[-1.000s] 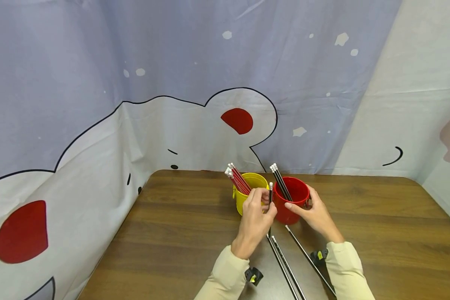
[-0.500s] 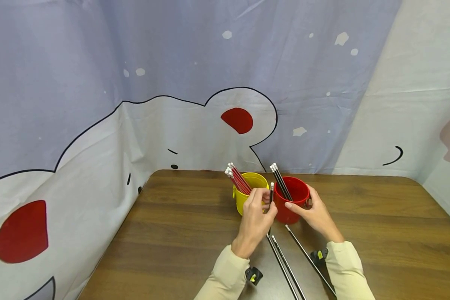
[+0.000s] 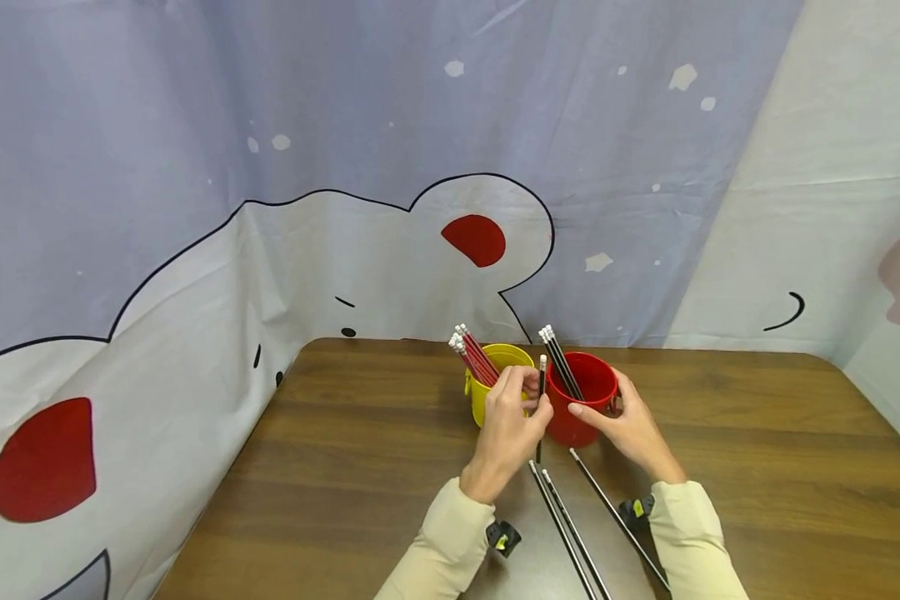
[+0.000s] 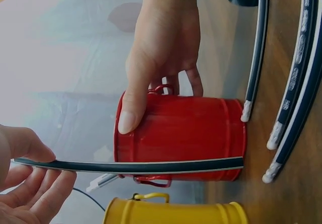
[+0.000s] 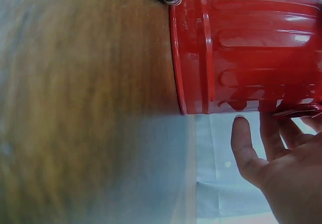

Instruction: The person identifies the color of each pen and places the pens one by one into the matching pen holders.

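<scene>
My left hand (image 3: 506, 421) pinches a black pencil (image 3: 542, 377) near its white eraser end. The pencil stands nearly upright in front of the red bucket (image 3: 570, 429), and in the left wrist view its lower end is level with the bucket's base. My right hand (image 3: 636, 429) grips the red bucket at its right side, thumb over the front of the rim, fingers around the side handle. Several black pencils (image 3: 561, 360) lean inside this bucket, eraser ends up. To its left is a yellow bucket (image 3: 477, 408) with several red pencils (image 3: 477, 358), partly hidden by my left hand.
Two black pencils (image 3: 576, 535) lie side by side on the wooden table (image 3: 330, 467) in front of the buckets. A third loose pencil (image 3: 619, 520) lies to their right, near the right sleeve. A printed curtain (image 3: 390, 108) hangs behind the table.
My left hand has risen slightly, and the pinched pencil with it. My right hand keeps its hold on the red bucket.
</scene>
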`<state>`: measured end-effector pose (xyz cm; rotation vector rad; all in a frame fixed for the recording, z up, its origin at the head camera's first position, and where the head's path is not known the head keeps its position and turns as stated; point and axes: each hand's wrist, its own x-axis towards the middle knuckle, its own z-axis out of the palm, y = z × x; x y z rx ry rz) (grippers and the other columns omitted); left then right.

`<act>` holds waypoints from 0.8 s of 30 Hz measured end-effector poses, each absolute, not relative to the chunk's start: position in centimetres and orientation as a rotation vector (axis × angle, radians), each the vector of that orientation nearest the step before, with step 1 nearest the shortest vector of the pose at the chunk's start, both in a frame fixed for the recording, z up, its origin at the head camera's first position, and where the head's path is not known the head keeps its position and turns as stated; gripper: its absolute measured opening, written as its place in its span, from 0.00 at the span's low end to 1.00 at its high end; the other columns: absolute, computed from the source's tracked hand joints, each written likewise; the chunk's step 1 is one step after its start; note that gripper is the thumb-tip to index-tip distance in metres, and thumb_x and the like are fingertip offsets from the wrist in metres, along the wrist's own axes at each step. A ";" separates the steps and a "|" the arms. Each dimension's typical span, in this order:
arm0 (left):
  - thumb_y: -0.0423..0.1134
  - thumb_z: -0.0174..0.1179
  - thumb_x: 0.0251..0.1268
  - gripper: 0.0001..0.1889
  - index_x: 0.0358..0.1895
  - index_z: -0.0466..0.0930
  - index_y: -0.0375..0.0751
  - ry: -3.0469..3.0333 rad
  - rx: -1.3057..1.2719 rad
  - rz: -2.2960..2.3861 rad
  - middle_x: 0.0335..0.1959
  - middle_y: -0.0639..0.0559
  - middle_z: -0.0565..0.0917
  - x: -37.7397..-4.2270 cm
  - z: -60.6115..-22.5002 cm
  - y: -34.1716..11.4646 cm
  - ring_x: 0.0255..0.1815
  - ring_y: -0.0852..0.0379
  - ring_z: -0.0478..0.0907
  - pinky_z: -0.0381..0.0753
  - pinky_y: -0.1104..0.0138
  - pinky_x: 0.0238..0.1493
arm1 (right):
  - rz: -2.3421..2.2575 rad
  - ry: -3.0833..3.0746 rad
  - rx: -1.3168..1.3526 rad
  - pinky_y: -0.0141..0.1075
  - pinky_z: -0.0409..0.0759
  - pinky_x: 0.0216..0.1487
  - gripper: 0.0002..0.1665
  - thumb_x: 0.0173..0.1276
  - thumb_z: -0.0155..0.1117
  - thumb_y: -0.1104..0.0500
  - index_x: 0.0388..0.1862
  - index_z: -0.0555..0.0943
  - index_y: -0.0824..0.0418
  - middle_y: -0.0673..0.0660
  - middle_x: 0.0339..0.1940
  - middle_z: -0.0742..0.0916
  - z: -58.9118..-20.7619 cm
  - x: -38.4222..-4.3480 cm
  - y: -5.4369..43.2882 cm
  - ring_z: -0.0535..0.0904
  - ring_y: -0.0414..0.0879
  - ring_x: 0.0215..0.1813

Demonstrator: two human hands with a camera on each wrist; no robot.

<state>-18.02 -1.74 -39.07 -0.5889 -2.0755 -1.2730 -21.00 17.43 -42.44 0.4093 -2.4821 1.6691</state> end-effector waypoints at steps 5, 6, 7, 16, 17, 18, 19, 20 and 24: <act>0.25 0.57 0.51 0.11 0.40 0.73 0.34 -2.069 -0.602 -1.277 0.33 0.47 0.76 -18.7 -38.3 -1.9 0.33 0.59 0.77 0.78 0.79 0.32 | 1.660 -2.486 0.403 0.30 0.75 0.49 0.44 0.57 0.68 0.56 0.68 0.57 0.64 0.64 0.61 0.71 -42.5 -21.1 17.4 0.71 0.57 0.55; 0.25 0.57 0.51 0.11 0.40 0.73 0.34 -2.067 -0.602 -1.273 0.33 0.47 0.76 -18.8 -38.1 -1.9 0.33 0.59 0.77 0.78 0.79 0.32 | 1.654 -2.489 0.403 0.30 0.75 0.49 0.44 0.57 0.68 0.56 0.68 0.57 0.64 0.64 0.61 0.71 -42.5 -21.1 17.4 0.71 0.57 0.55; 0.25 0.57 0.51 0.11 0.39 0.73 0.34 -2.064 -0.602 -1.271 0.33 0.47 0.76 -18.9 -38.0 -1.9 0.33 0.58 0.77 0.78 0.79 0.32 | 1.653 -2.490 0.405 0.30 0.75 0.49 0.44 0.57 0.68 0.56 0.68 0.57 0.64 0.64 0.61 0.71 -42.6 -21.1 17.4 0.71 0.57 0.55; 0.25 0.57 0.52 0.11 0.40 0.73 0.31 -2.070 -0.617 -1.253 0.33 0.47 0.75 -19.7 -36.2 -1.4 0.34 0.59 0.76 0.79 0.77 0.33 | 1.649 -2.501 0.397 0.27 0.74 0.47 0.44 0.58 0.68 0.55 0.67 0.57 0.64 0.64 0.60 0.72 -42.5 -21.0 17.4 0.71 0.56 0.54; 0.24 0.57 0.52 0.11 0.41 0.73 0.31 -2.067 -0.624 -1.256 0.34 0.46 0.75 -19.8 -36.0 -1.4 0.34 0.60 0.76 0.79 0.78 0.34 | 1.645 -2.502 0.393 0.26 0.74 0.47 0.44 0.58 0.68 0.55 0.67 0.57 0.64 0.64 0.60 0.72 -42.5 -21.0 17.4 0.72 0.56 0.54; 0.24 0.57 0.52 0.11 0.41 0.73 0.31 -2.064 -0.630 -1.254 0.34 0.46 0.75 -19.9 -35.6 -1.3 0.34 0.60 0.76 0.79 0.78 0.34 | 1.641 -2.503 0.390 0.27 0.74 0.47 0.43 0.58 0.67 0.55 0.67 0.57 0.64 0.64 0.60 0.72 -42.5 -21.0 17.4 0.72 0.56 0.54; 0.25 0.57 0.52 0.11 0.41 0.73 0.32 -2.062 -0.632 -1.249 0.34 0.46 0.75 -20.0 -35.3 -1.3 0.33 0.60 0.76 0.78 0.79 0.34 | 1.636 -2.506 0.388 0.27 0.74 0.47 0.43 0.58 0.67 0.56 0.67 0.57 0.64 0.64 0.60 0.72 -42.5 -21.0 17.4 0.72 0.56 0.54; 0.25 0.57 0.53 0.11 0.41 0.73 0.32 -2.060 -0.635 -1.248 0.34 0.46 0.75 -20.1 -35.0 -1.2 0.33 0.61 0.76 0.78 0.80 0.35 | 1.630 -2.511 0.385 0.27 0.74 0.47 0.43 0.58 0.67 0.55 0.67 0.57 0.64 0.64 0.60 0.72 -42.5 -21.0 17.4 0.72 0.55 0.54; 0.26 0.57 0.54 0.10 0.40 0.72 0.34 -2.064 -0.648 -1.207 0.33 0.47 0.75 -20.3 -33.6 -1.0 0.33 0.61 0.76 0.76 0.82 0.36 | 1.638 -2.515 0.390 0.28 0.74 0.48 0.44 0.58 0.67 0.55 0.68 0.57 0.63 0.64 0.60 0.72 -42.5 -21.0 17.3 0.72 0.55 0.54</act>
